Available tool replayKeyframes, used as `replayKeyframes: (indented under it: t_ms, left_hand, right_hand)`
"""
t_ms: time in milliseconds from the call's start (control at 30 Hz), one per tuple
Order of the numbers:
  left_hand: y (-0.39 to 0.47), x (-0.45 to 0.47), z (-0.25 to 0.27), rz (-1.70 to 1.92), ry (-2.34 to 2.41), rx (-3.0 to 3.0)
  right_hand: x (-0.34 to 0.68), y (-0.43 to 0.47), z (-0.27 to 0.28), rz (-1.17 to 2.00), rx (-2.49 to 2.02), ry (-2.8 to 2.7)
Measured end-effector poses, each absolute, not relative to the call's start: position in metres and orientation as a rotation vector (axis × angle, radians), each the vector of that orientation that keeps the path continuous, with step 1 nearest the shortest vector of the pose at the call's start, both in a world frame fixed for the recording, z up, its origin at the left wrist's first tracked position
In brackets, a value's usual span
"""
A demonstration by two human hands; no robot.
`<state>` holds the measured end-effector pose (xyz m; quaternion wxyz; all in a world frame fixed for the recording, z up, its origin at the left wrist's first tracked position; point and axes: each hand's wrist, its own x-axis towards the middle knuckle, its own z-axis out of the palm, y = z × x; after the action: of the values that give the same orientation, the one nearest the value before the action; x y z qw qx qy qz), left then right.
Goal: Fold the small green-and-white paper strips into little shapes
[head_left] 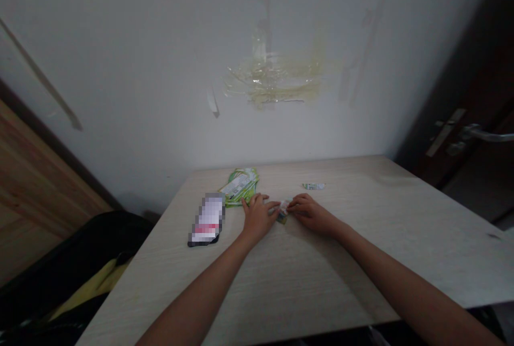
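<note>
A small, crinkled, partly clear plastic packet [283, 214] with a greenish-yellow lower part lies between my hands, low over the table. My left hand [257, 216] has its thumb and index finger at the packet's left edge, while its other fingers spread toward the green wrapper. From the other side, my right hand [312, 213] pinches the packet with bent fingers. Fingertips hide part of it. Just beyond my left hand lies a flattened green and white wrapper [240, 182]. A narrow torn wrapper strip [314, 186] rests behind my right hand.
A phone [207, 219] with a blurred-out screen lies left of my hands. The pale wooden table [257, 292] meets a wall [160, 94] bearing old tape. At right is a dark door with a metal handle [477, 133]; dark and yellow fabric [94, 287] sits at left.
</note>
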<state>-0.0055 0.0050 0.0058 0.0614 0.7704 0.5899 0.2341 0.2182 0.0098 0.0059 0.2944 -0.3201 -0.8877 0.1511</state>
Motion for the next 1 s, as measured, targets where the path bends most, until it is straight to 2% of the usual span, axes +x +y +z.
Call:
replayKeyframes:
  t_ms: [367, 800, 1000]
  left_hand:
    - [0.005, -0.005, 0.003, 0.607, 1.72, 2.393]
    - [0.003, -0.003, 0.006, 0.614, 1.74, 2.4]
    - [0.003, -0.003, 0.007, 0.601, 1.721, 2.414]
  right_hand:
    - [0.225, 0.018, -0.011, 0.209, -1.04, -2.267]
    - [0.225, 0.018, -0.012, 0.316, -0.986, -2.253]
    - [0.224, 0.023, -0.016, 0.249, -1.111, -2.142]
